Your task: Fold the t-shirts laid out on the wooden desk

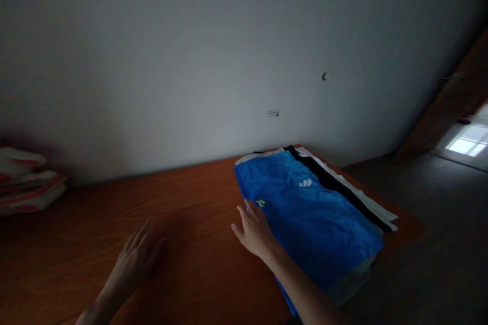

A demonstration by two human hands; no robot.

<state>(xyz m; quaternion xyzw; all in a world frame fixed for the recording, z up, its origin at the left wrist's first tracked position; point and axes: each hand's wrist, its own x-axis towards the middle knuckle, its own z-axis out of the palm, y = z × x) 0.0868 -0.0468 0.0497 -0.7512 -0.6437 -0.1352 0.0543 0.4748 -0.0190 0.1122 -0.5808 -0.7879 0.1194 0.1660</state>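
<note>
A blue sports shirt (305,218) with white and yellow-green marks lies spread on top of other garments at the right of the wooden table (198,249). My right hand (253,228) is at the shirt's left edge, fingers apart, with nothing visibly gripped; whether it presses on the cloth I cannot tell. Over the bare wood to the left is my left hand (139,254), fingers stretched out and holding nothing. Beneath the blue shirt, a black garment (328,177) and a white garment (354,193) show along its right side.
At the far left sits a folded white and red cloth bundle (30,183). A pale wall (190,71) with a small label (273,113) runs behind the table. Dark floor (442,203) lies beyond the table's right edge, with a brown door (450,96) farther back.
</note>
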